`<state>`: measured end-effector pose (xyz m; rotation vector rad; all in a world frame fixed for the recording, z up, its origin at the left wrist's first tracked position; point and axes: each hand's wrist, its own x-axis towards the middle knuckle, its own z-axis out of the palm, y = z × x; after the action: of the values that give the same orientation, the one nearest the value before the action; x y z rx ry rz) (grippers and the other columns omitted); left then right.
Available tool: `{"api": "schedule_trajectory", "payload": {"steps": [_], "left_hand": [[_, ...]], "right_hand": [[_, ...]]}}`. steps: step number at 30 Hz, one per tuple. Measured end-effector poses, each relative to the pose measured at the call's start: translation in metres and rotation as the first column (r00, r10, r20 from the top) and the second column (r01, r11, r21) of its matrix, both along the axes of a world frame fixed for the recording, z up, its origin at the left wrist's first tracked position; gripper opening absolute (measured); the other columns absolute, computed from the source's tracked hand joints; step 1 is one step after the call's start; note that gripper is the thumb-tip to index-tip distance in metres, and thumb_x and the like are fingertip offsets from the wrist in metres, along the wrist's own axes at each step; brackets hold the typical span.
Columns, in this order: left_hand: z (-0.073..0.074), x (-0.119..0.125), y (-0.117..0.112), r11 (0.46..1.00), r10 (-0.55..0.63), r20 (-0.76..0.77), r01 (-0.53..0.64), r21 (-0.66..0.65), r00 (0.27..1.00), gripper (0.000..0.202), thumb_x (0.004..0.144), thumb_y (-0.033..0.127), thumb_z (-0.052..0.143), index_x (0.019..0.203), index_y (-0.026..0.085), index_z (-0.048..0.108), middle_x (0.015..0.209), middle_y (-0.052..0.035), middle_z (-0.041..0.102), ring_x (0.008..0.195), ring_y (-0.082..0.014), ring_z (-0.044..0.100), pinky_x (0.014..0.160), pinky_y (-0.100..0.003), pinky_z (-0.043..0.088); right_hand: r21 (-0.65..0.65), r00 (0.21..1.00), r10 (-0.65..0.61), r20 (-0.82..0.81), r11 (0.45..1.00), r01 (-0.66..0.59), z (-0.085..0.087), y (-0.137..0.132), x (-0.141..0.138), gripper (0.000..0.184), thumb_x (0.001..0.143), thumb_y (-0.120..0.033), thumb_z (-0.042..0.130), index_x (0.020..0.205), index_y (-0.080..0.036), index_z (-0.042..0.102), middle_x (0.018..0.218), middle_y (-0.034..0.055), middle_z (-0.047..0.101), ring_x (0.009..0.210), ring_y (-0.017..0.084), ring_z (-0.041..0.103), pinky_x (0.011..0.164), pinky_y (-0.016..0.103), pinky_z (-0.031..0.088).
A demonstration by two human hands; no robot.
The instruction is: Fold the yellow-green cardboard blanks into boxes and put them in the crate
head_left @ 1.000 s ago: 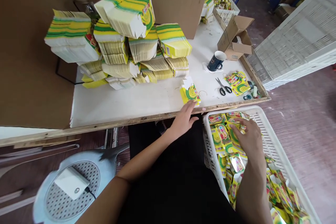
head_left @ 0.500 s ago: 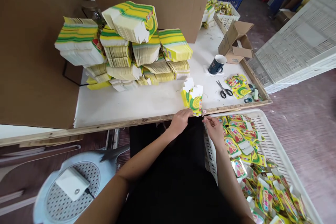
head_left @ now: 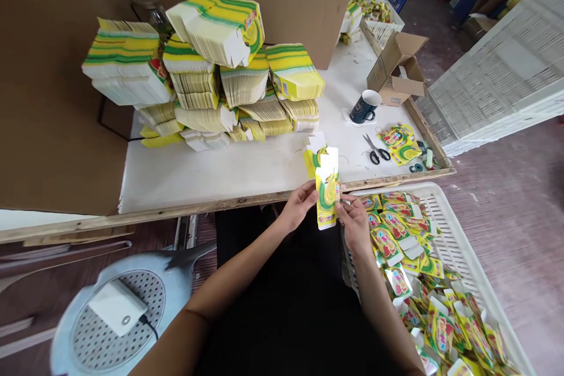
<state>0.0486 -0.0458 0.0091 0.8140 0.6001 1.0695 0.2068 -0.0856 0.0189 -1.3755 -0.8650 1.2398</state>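
Between my two hands is a yellow and green printed carton [head_left: 326, 197], flat-looking, with white flaps at its upper end. My left hand [head_left: 298, 207] pinches its left edge, and my right hand [head_left: 353, 220] grips the right edge lower down. Behind it, another flat carton [head_left: 310, 158] lies on the table near the front edge, partly covered by the held one. To the right of my right hand, a white plastic basket [head_left: 467, 247] contains many printed cartons [head_left: 394, 229] with white flaps showing.
Bundles of flat cartons [head_left: 247, 82] are stacked at the back of the white table [head_left: 247, 170]. Toward the right are a dark mug [head_left: 363, 108], scissors [head_left: 374, 150], printed packs [head_left: 400, 144] and an open cardboard box [head_left: 396, 76]. A stool [head_left: 145, 270] holding a white device [head_left: 117, 306] stands at lower left.
A carton has come off the table edge toward me and now sits between both hands. My right hand has closed on its right side.
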Motion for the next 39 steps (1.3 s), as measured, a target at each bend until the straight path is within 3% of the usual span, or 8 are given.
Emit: {"api": "schedule_trajectory", "payload": {"steps": [4,8,16,22,26,29,33,39], "left_hand": [[0.004,-0.006,-0.001,0.986,-0.16,0.111,0.164,-0.031,0.981,0.067,0.08,0.058,0.078,0.133,0.02,0.066,0.142,-0.0149,0.064,0.135,-0.034,0.058,0.113,-0.045,0.046],[0.006,-0.006,-0.005,0.993,-0.117,0.1,0.114,0.032,0.988,0.058,0.083,0.054,0.077,0.128,0.018,0.07,0.135,-0.0144,0.069,0.135,-0.0336,0.058,0.116,-0.044,0.042],[-0.004,0.006,-0.006,0.995,0.098,-0.128,-0.101,-0.023,0.987,0.056,0.083,0.063,0.071,0.109,0.014,0.068,0.11,-0.0117,0.076,0.105,-0.0266,0.071,0.094,-0.037,0.055],[0.0,0.001,-0.011,0.982,0.186,-0.263,-0.18,0.049,0.947,0.075,0.086,0.046,0.075,0.144,0.021,0.035,0.105,-0.0086,0.076,0.088,-0.0206,0.074,0.082,-0.033,0.057],[0.006,-0.007,-0.01,0.987,0.078,-0.304,-0.029,0.161,0.949,0.068,0.093,0.043,0.066,0.149,0.021,0.034,0.113,-0.0121,0.074,0.096,-0.0214,0.072,0.087,-0.034,0.056],[0.009,-0.011,-0.009,0.978,0.016,-0.327,0.053,0.2,0.945,0.066,0.095,0.044,0.063,0.151,0.02,0.036,0.12,-0.0138,0.071,0.104,-0.0232,0.07,0.093,-0.036,0.055],[0.012,-0.014,-0.008,0.977,-0.114,-0.279,0.159,0.145,0.954,0.059,0.093,0.047,0.065,0.142,0.021,0.045,0.121,-0.0135,0.069,0.109,-0.0248,0.068,0.095,-0.037,0.053],[0.012,-0.018,-0.008,0.95,-0.312,-0.172,0.307,-0.053,0.934,0.059,0.081,0.05,0.079,0.123,0.02,0.05,0.091,-0.0043,0.067,0.076,-0.0165,0.067,0.069,-0.028,0.053]], "right_hand": [[0.026,0.999,0.048,-0.019,0.999,-0.047,0.004,-0.002,-0.008,0.042,0.074,-0.05,0.083,0.102,-0.023,0.068,0.098,0.0059,0.077,0.087,0.02,0.071,0.08,0.035,0.059],[0.042,0.997,0.069,-0.036,0.997,-0.068,0.007,-0.002,-0.006,0.037,0.076,-0.048,0.084,0.102,-0.024,0.074,0.104,0.0058,0.077,0.096,0.021,0.07,0.09,0.036,0.057],[0.069,0.996,-0.008,0.093,0.998,0.002,0.002,-0.003,-0.014,0.033,0.078,-0.05,0.082,0.088,-0.021,0.071,0.083,0.0042,0.074,0.076,0.019,0.067,0.075,0.035,0.056],[0.14,0.974,-0.028,0.226,0.99,-0.004,-0.001,-0.002,-0.007,0.031,0.083,-0.044,0.078,0.1,-0.021,0.064,0.087,0.003,0.07,0.07,0.015,0.061,0.068,0.029,0.051],[0.177,0.961,0.079,0.266,0.976,-0.13,0.007,0.001,0.005,0.058,0.084,-0.039,0.077,0.135,-0.027,0.053,0.106,0.0035,0.07,0.063,0.011,0.054,0.061,0.028,0.049],[0.182,0.957,0.167,0.237,0.96,-0.213,0.011,0.003,0.012,0.057,0.086,-0.04,0.075,0.138,-0.029,0.052,0.105,0.0036,0.069,0.071,0.014,0.06,0.067,0.029,0.052],[0.165,0.964,0.196,0.179,0.96,-0.226,0.013,0.004,0.018,0.044,0.087,-0.043,0.074,0.126,-0.028,0.059,0.095,0.0027,0.069,0.08,0.017,0.064,0.073,0.03,0.054],[0.099,0.953,0.211,0.216,0.967,-0.236,0.015,0.005,0.026,0.033,0.091,-0.054,0.067,0.086,-0.022,0.068,0.069,0.0,0.061,0.057,0.013,0.051,0.054,0.026,0.043]]}}
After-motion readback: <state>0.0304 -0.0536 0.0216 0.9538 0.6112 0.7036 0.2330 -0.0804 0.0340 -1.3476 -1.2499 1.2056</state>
